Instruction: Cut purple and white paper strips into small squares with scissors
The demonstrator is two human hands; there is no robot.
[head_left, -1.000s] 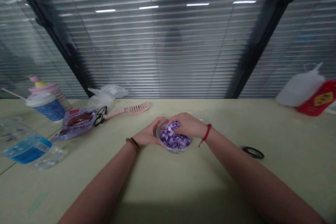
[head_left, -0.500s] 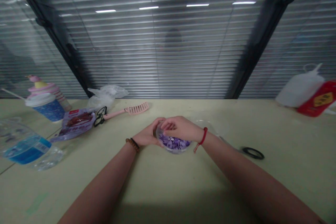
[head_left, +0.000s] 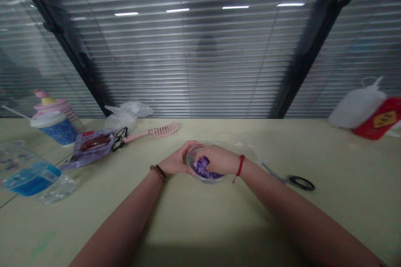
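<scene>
A clear round bowl (head_left: 209,181) sits on the pale table, holding small purple pieces (head_left: 203,167). My left hand (head_left: 179,159) is wrapped round the bowl's left side, with brown beads at the wrist. Inside the bowl, my right hand (head_left: 219,159) has its fingers curled on the purple pieces; its fingertips are partly hidden. A red cord circles my right wrist. To the right of the bowl lies a clear round lid (head_left: 246,150), partly behind my right wrist, and a pair of scissors (head_left: 301,182) with black handles.
On the left are a pink hairbrush (head_left: 163,129), black glasses (head_left: 119,139), a purple packet (head_left: 90,146), a blue cup (head_left: 59,129), a plastic bag (head_left: 125,114) and a water bottle (head_left: 33,177). A white bottle (head_left: 357,106) and red package (head_left: 380,119) stand far right.
My right hand has gone lower into the bowl, and its fingers now press into the purple pieces, which are bunched up. More of the scissors shows. My left hand stays on the bowl.
</scene>
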